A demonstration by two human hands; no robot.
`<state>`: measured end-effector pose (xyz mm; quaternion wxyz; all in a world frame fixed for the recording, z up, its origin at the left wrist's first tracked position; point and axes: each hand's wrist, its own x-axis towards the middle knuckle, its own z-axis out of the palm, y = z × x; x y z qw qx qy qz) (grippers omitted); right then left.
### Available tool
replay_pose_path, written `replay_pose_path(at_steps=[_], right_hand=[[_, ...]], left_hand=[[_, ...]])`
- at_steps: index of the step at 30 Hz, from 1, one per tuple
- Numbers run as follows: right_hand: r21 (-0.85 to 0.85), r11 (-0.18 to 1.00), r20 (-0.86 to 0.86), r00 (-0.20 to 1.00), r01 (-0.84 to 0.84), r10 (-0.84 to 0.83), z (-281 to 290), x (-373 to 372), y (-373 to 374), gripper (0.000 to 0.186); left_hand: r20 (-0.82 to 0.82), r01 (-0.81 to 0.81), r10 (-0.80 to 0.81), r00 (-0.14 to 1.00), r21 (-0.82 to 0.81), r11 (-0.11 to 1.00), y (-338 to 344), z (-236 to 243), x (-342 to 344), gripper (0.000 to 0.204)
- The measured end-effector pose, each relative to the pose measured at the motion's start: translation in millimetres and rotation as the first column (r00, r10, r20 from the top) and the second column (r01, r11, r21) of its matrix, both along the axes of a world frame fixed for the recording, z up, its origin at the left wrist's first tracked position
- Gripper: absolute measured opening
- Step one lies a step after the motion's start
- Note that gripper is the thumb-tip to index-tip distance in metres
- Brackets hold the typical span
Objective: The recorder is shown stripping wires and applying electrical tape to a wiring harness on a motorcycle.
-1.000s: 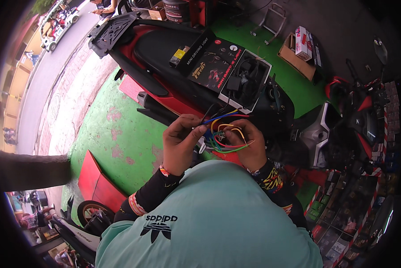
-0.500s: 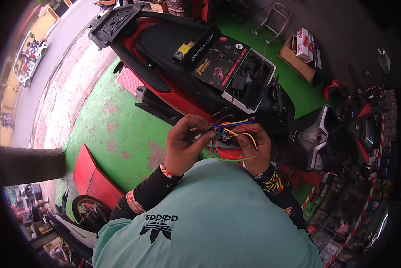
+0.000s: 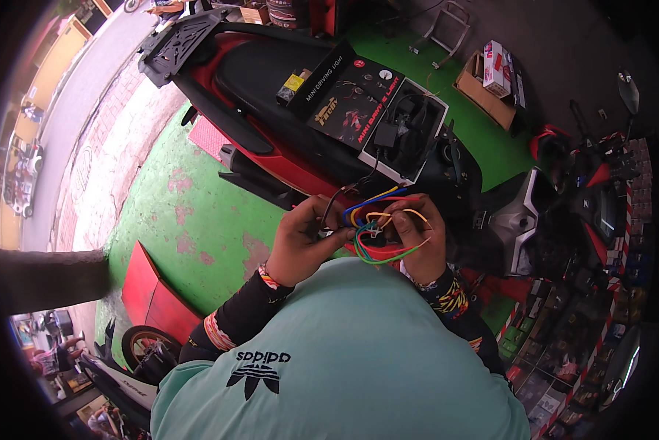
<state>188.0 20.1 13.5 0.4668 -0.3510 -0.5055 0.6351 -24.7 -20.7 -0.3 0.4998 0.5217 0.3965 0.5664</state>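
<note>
Both of my hands meet in front of my chest over a bundle of coloured wires (image 3: 377,235), red, blue, yellow and green, looped between them. My left hand (image 3: 304,242) pinches the wire ends near a small connector, fingers closed. My right hand (image 3: 417,235) holds the loops from the other side. Just beyond the hands stands a red and black scooter (image 3: 271,110) with an open black product box (image 3: 373,110) lying on its seat; a white tray in the box holds black parts.
Green painted floor (image 3: 190,220) lies to the left. A red body panel (image 3: 150,297) and a wheel (image 3: 142,345) sit at lower left. A cardboard box (image 3: 491,88) is at the back right, another scooter's front (image 3: 579,198) at the right.
The view has shifted slightly and my hands have turned the wire bundle; the loops now spread wider between my fingers. The scooter and box have not moved.
</note>
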Motion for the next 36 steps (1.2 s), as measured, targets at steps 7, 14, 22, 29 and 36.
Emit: replay_pose_path(at_steps=[7, 14, 22, 29, 36], right_hand=[[-0.113, 0.994, -0.101, 0.995, -0.009, -0.003, -9, 0, 4, 0.015], [-0.121, 0.993, -0.051, 0.999, 0.000, -0.006, -2, 1, 6, 0.012], [-0.058, 0.998, 0.010, 1.000, -0.013, 0.014, 4, 4, 6, 0.016], [-0.085, 0.995, -0.028, 0.998, 0.046, -0.048, 6, 2, 6, 0.016], [-0.039, 0.999, -0.018, 1.000, 0.002, -0.002, 8, 4, 6, 0.007]], left_hand=[[-0.245, -0.070, 0.104, 0.964, 0.144, 0.987, 8, 4, 0, 0.035], [-0.197, -0.039, 0.067, 0.978, 0.141, 0.989, 11, 2, 3, 0.037], [-0.326, 0.012, 0.021, 0.945, 0.101, 0.995, 10, 14, 2, 0.032], [-0.514, 0.062, 0.045, 0.857, 0.189, 0.980, 18, 24, 6, 0.034], [-0.423, -0.032, 0.120, 0.898, 0.210, 0.977, 19, 15, 8, 0.032]])
